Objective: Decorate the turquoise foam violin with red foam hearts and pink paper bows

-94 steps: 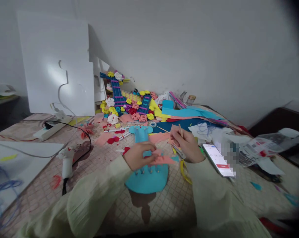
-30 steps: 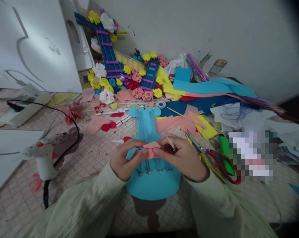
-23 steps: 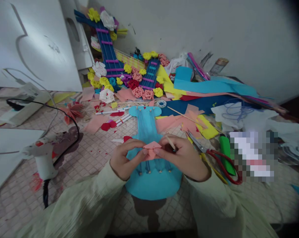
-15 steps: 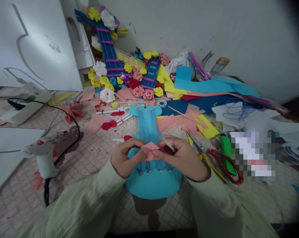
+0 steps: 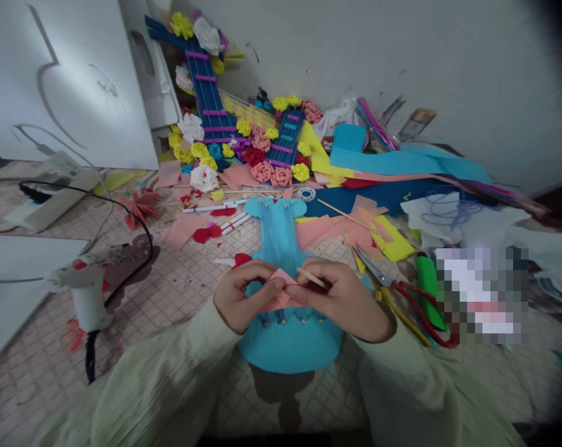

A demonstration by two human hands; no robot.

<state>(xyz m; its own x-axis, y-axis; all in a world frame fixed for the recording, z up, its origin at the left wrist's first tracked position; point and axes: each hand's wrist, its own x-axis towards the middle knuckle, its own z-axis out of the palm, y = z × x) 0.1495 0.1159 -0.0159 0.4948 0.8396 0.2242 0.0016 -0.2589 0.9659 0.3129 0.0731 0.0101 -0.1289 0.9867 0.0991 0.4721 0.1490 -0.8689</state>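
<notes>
A small pink paper piece (image 5: pixel 285 278) is pinched between both my hands. My left hand (image 5: pixel 244 294) grips its left side with thumb and fingers. At its right side, the thumb of my right hand (image 5: pixel 343 298) presses the paper. A thin wooden stick (image 5: pixel 312 279) is also held in my right hand, its pale end pointing left above the paper. Below my hands lies a light-blue guitar-shaped piece (image 5: pixel 290 347), with dark strings along its neck. The hands hide part of its body.
A glue gun (image 5: pixel 88 298) with a black cable stands at left. To the right lie red-handled scissors (image 5: pixel 420 310) and a green marker-like object (image 5: pixel 430 292). Pink paper scraps (image 5: pixel 322 230) and white-and-coloured pens (image 5: pixel 206 209) are further back, before decorated blue guitars (image 5: pixel 211 105) with paper flowers.
The pink paper has turned and now shows a raised corner between my fingers. The stick in my right hand has tilted flatter. The whole view has shifted slightly.
</notes>
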